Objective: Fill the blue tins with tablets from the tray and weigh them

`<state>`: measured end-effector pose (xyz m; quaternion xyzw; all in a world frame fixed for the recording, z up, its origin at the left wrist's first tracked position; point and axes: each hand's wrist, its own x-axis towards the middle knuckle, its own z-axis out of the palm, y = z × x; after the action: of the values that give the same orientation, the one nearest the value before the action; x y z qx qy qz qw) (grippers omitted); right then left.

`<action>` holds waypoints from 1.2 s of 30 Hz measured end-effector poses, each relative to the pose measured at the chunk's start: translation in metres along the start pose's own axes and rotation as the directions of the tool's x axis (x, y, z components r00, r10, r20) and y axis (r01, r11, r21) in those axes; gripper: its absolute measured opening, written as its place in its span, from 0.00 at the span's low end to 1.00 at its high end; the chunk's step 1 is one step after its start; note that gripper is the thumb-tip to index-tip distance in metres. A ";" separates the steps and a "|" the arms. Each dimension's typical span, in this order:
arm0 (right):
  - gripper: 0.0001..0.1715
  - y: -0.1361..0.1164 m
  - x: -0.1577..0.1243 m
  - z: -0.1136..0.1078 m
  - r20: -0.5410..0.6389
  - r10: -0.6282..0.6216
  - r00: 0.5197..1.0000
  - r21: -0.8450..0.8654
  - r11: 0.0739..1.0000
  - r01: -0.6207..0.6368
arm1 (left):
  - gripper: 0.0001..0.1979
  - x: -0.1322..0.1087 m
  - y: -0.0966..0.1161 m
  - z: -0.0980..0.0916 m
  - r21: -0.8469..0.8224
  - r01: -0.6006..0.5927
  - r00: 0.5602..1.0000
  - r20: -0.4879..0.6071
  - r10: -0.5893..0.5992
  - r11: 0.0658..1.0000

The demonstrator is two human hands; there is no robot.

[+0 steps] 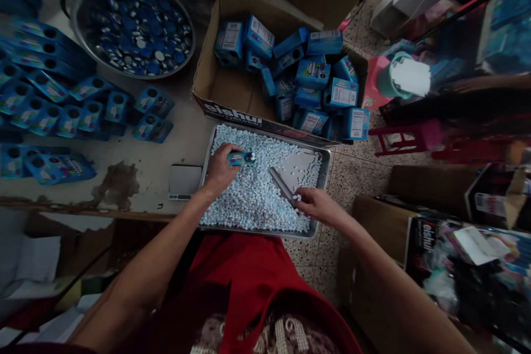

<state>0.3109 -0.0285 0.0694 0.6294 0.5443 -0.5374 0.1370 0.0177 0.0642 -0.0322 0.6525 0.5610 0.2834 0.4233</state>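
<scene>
My left hand [222, 167] is closed around a small blue box [236, 158] over the left part of a metal tray [326, 171]. Pale pieces show at the box's right end. Small white and light-blue candies [244, 199] cover most of the tray. My right hand [311, 202] is closed, pinching the lower end of a narrow metal scoop [281, 183] that lies slantwise among the candies. One or more pale candies sit by its fingertips. The scoop's far end points up and left, near a thinly covered patch of tray.
An open cardboard box [232, 86] with several blue boxes stands behind the tray. A metal bowl [188, 50] of blue and silver discs is at the back left. Several blue boxes with round holes [50, 116] crowd the left table. A small scale [185, 180] touches the tray's left side.
</scene>
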 end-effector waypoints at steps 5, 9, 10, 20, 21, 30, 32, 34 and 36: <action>0.20 0.041 0.050 0.045 -0.106 0.122 0.987 -0.535 0.829 -0.161 | 0.17 -0.010 -0.007 -0.004 -0.164 0.162 0.986 0.066 -0.153 0.973; 0.23 0.044 0.076 0.059 -0.101 0.033 0.994 -0.500 0.863 -0.079 | 0.19 -0.019 -0.012 -0.009 -0.263 0.302 0.953 0.083 -0.291 0.916; 0.23 0.046 0.075 0.059 -0.111 0.039 0.993 -0.491 0.866 -0.088 | 0.19 -0.020 -0.013 -0.009 -0.272 0.314 0.949 0.076 -0.305 0.910; 0.14 0.025 0.014 0.010 -0.171 -0.270 0.948 -0.238 0.945 0.226 | 0.18 -0.014 -0.006 0.009 -0.106 0.053 0.998 0.051 -0.048 0.993; 0.13 0.013 0.013 0.003 -0.157 -0.282 0.947 -0.218 0.945 0.245 | 0.19 -0.014 -0.004 0.009 -0.060 0.009 0.999 0.053 -0.006 0.998; 0.06 -0.058 0.020 -0.028 0.131 -0.219 0.967 0.270 0.946 0.178 | 0.22 -0.017 0.001 -0.002 0.125 -0.102 0.995 0.027 0.099 0.987; 0.06 -0.059 0.022 -0.027 0.160 -0.217 0.963 0.373 0.917 0.145 | 0.22 -0.018 -0.001 -0.006 0.099 -0.060 0.998 -0.014 0.062 0.993; 0.06 -0.059 0.026 -0.025 0.154 -0.204 0.967 0.416 0.901 0.124 | 0.23 -0.019 -0.003 -0.010 0.072 -0.015 0.998 -0.055 0.019 0.997; 0.07 -0.059 0.031 -0.022 0.153 -0.191 0.970 0.432 0.895 0.108 | 0.23 -0.021 -0.004 -0.014 0.083 0.017 0.997 -0.079 -0.011 0.996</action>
<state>0.2678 0.0268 0.0765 0.5458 0.4469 -0.7088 0.0079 -0.0006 0.0474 -0.0270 0.6542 0.5932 0.2821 0.3750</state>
